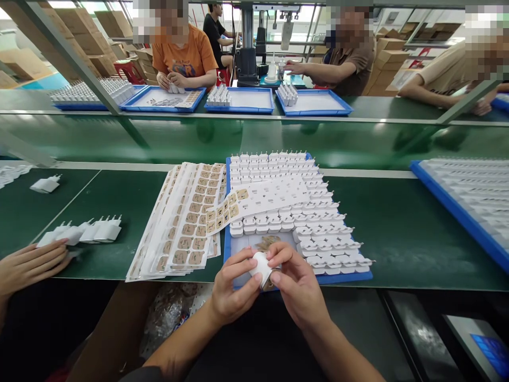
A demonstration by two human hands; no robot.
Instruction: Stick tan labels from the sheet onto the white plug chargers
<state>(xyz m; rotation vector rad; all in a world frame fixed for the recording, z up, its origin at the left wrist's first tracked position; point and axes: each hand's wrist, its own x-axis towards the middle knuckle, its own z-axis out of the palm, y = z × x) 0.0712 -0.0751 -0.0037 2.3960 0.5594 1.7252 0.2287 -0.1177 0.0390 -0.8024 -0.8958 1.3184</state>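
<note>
A white plug charger (261,267) is held between both hands above the near edge of a blue tray (360,276). My left hand (236,281) is closed on its left side, thumb in front and fingers behind. The fingertips of my right hand (298,278) pinch at its right side. Something brown, like a sticker, shows at its lower edge, partly hidden by the fingers. White chargers (326,233) stand in rows in the tray, prongs up. A partly used sticker sheet (274,196) lies across them. Loose brown stickers (267,243) lie in the tray behind my hands.
Sheets of brown stickers (186,223) are stacked left of the tray. At far left, another person's hand (35,265) touches a row of chargers (99,231). A second full tray (473,207) stands right. Across the green divider, people work beside trays (246,101).
</note>
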